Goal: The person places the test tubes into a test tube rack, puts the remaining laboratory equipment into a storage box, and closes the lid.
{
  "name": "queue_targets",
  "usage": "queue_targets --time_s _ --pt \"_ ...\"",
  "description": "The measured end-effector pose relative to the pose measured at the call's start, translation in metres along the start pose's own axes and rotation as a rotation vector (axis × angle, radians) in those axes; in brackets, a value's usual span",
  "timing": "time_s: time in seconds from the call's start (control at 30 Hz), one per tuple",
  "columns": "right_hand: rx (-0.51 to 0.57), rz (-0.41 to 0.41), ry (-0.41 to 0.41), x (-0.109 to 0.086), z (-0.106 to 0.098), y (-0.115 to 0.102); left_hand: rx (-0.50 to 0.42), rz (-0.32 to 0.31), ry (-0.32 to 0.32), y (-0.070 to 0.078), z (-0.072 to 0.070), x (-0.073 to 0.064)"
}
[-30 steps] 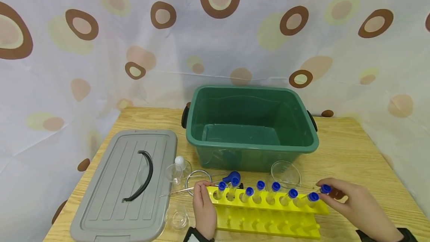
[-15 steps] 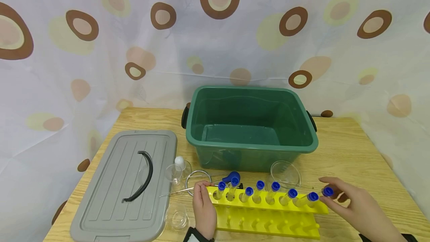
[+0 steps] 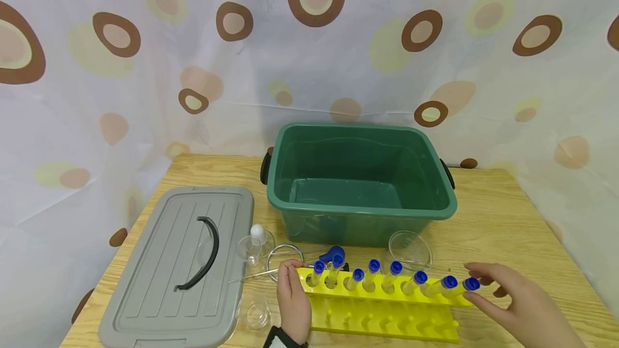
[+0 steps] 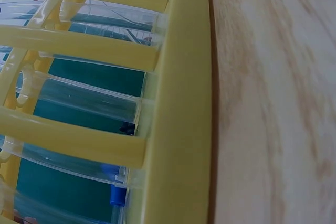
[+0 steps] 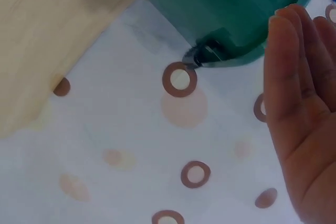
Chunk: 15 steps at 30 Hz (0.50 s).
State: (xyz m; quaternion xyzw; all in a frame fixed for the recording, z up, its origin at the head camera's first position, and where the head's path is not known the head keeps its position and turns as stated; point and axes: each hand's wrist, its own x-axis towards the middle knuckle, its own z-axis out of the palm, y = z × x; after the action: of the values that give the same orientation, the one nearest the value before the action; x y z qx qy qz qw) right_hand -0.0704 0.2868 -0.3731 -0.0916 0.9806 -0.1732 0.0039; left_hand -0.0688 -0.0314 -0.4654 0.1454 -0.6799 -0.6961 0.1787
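My left hand point(image 3: 294, 299) grips the left end of the yellow test tube rack point(image 3: 382, 332) in the head view. A row of clear test tubes with blue caps stands in its upper holes, leaning at various angles. At the rack's right end, my right hand point(image 3: 512, 299) has its fingers spread around the last test tube point(image 3: 470, 284), the thumb close to the cap. Straight fingers point(image 5: 283, 72) show in the right wrist view. Rack pegs point(image 4: 79, 45) and tube bottoms fill the left wrist view, where the left hand is hidden.
Behind the rack stands a green bin point(image 3: 362, 211) with black handles. A grey lid point(image 3: 164, 262) lies at the left. Between them are clear glassware point(image 3: 255, 316), a metal ring point(image 3: 285, 248) and a blue rubber bulb point(image 3: 332, 253). A clear beaker point(image 3: 410, 251) stands behind the rack.
The last test tube has gone from between my right fingers down into the rack's right end hole. My right fingers have parted from the cap. The left hand has stayed put.
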Motion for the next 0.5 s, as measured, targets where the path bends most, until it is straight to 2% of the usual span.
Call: queue_targets --time_s 0.13,0.23,0.27,0.37,0.43,0.5 --pt "-0.010 -0.086 0.240 -0.012 -0.006 -0.006 0.006 -0.015 -0.004 -0.001 0.000 0.000" --pt "-0.020 -0.145 0.415 -0.023 -0.010 -0.022 0.012 -0.026 -0.007 -0.002 0.000 -0.001" --pt "-0.012 -0.166 0.449 -0.027 -0.010 -0.031 0.013 -0.027 -0.007 -0.002 0.000 -0.001" --pt "-0.026 -0.245 0.445 -0.038 -0.004 -0.062 0.011 -0.027 -0.006 -0.002 0.000 0.000" --pt "-0.006 -0.359 0.401 -0.042 0.007 -0.079 0.013 -0.027 -0.005 -0.003 0.000 0.000" --pt "-0.020 -0.473 0.309 -0.041 0.021 -0.090 0.012 -0.027 -0.007 -0.003 0.000 0.000"
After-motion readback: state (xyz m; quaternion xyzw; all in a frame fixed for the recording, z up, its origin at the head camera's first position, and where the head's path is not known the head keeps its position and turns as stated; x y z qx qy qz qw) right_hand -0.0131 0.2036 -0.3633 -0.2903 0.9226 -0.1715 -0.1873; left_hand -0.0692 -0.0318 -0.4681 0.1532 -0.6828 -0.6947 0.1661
